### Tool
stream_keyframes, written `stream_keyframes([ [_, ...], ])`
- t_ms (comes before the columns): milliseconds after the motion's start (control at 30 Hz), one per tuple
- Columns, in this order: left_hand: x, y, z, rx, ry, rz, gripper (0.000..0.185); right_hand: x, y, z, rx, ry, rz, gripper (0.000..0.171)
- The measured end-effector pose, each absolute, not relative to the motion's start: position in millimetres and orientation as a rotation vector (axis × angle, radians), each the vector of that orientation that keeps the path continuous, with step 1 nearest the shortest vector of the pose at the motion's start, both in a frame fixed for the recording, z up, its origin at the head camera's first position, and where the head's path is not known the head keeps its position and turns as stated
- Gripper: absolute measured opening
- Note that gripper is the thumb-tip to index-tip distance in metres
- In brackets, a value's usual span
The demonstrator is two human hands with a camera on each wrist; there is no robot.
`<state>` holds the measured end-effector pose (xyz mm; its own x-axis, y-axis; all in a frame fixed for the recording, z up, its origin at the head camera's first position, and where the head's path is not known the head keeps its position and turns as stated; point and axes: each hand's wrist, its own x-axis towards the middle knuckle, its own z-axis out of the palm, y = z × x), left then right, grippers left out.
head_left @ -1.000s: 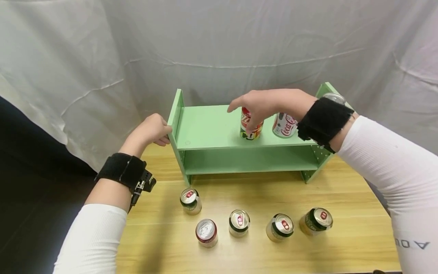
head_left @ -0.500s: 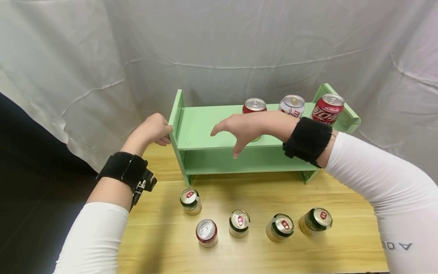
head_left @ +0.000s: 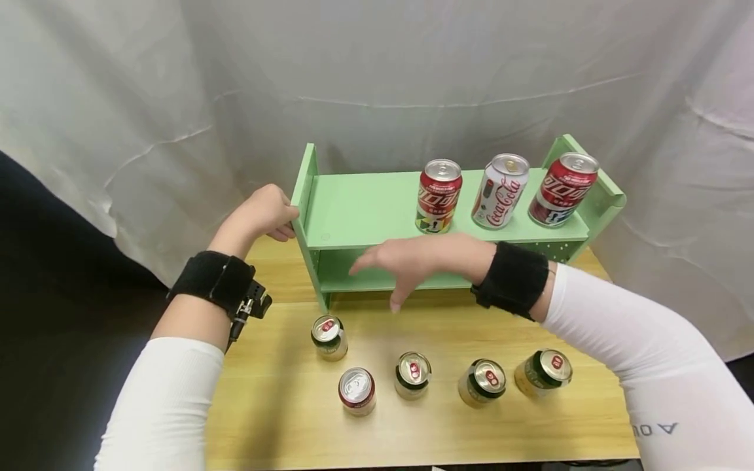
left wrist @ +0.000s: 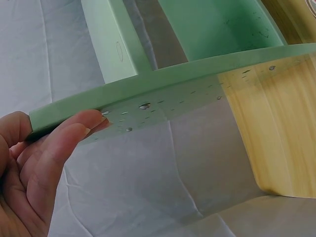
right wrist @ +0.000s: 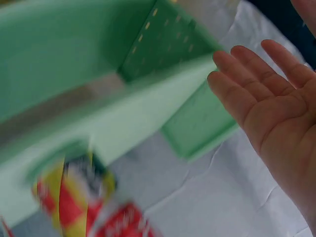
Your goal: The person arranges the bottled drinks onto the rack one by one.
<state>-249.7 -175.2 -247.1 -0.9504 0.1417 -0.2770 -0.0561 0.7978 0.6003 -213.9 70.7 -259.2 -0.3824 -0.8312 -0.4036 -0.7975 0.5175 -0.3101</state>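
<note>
Notably, right hand [head_left: 421, 261], fingers spread and empty, hovered before the shelf [head_left: 377, 216]; upright cans [head_left: 412, 375] stood below on the desk. Left hand [head_left: 262, 214] gripped the shelf's end.

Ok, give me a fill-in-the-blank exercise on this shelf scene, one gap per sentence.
1. The top board of the green shelf carries ___ upright cans.
2. The left hand grips the shelf's ___ side panel.
3. The right hand holds ___.
4. On the wooden table stand ___ cans.

Missing words: three; left; nothing; five
</note>
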Motion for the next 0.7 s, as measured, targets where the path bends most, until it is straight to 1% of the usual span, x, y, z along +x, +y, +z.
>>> stream_keyframes([
  [267,-253,-172,-243,0.084,2.728,0.874,0.038,-180,60,-288,-1.337,2.200,-0.015,0.080],
  [500,-251,-176,-247,0.062,2.741,0.891,0.039,-172,53,-315,-1.370,2.152,-0.064,0.077],
  [700,-252,-177,-248,0.043,2.739,0.882,0.038,-164,47,-340,-1.385,2.152,-0.062,0.079],
])
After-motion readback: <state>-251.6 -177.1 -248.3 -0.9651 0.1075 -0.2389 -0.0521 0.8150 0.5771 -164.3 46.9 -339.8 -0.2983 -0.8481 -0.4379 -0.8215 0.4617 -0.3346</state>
